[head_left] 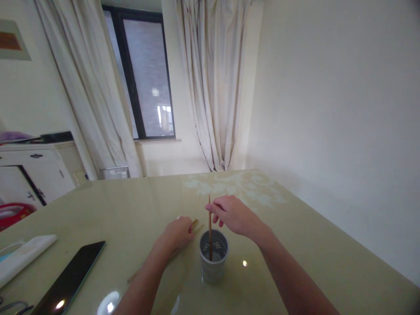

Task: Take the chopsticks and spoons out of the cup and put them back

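A grey cylindrical chopstick holder (pixel 213 272) with small holes in its inside wall stands upright on the table. My right hand (pixel 234 215) is above its far right rim, pinching the upper part of one brown wooden chopstick (pixel 210 227). That chopstick is nearly vertical, its lower end inside the holder. To the left of the holder, my left hand (pixel 179 232) is closed around chopsticks (pixel 196 224) whose ends poke out toward the holder. Their other ends show behind my left forearm; how many there are is hidden.
The glossy greenish table (pixel 141 205) reaches to a white wall (pixel 344 131) on the right. A black tablet-like slab (pixel 74 275) lies at left, beside a white box-like object (pixel 28 253) and partly visible scissors (pixel 15 307). A window and curtains (pixel 219 87) are behind.
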A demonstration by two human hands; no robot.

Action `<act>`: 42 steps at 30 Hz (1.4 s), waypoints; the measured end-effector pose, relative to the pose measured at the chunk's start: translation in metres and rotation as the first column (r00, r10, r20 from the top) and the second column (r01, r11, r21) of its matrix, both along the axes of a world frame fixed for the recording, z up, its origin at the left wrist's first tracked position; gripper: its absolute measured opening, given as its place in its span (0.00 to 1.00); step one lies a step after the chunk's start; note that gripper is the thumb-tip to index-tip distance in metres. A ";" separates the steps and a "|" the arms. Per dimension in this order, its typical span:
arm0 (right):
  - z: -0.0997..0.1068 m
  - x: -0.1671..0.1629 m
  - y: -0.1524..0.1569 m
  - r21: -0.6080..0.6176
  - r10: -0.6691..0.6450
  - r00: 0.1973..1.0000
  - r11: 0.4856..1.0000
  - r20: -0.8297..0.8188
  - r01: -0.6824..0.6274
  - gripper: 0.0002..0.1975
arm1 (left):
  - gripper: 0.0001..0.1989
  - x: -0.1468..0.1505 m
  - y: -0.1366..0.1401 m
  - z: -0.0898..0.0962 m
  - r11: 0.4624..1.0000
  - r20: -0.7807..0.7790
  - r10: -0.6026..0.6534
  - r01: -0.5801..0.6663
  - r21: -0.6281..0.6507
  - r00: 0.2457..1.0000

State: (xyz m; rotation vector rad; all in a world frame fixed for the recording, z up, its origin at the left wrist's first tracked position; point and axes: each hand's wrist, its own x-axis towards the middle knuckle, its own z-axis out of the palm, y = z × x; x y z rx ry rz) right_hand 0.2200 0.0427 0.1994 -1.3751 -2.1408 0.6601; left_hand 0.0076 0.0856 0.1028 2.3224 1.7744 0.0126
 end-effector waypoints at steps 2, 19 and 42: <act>0.003 0.006 -0.001 0.035 -0.082 0.996 0.996 0.037 0.081 0.22 | 0.05 0.002 0.000 0.003 1.000 0.017 -0.008 0.008 0.005 1.000; 0.030 -0.009 -0.031 0.258 0.209 0.720 0.965 -0.662 -0.042 0.12 | 0.10 0.023 -0.077 0.126 0.920 0.806 -0.377 0.086 0.382 0.456; -0.002 0.008 0.012 0.140 -0.097 0.986 0.983 -0.138 0.116 0.15 | 0.08 -0.003 -0.003 0.013 0.998 -0.085 0.053 -0.051 0.026 0.995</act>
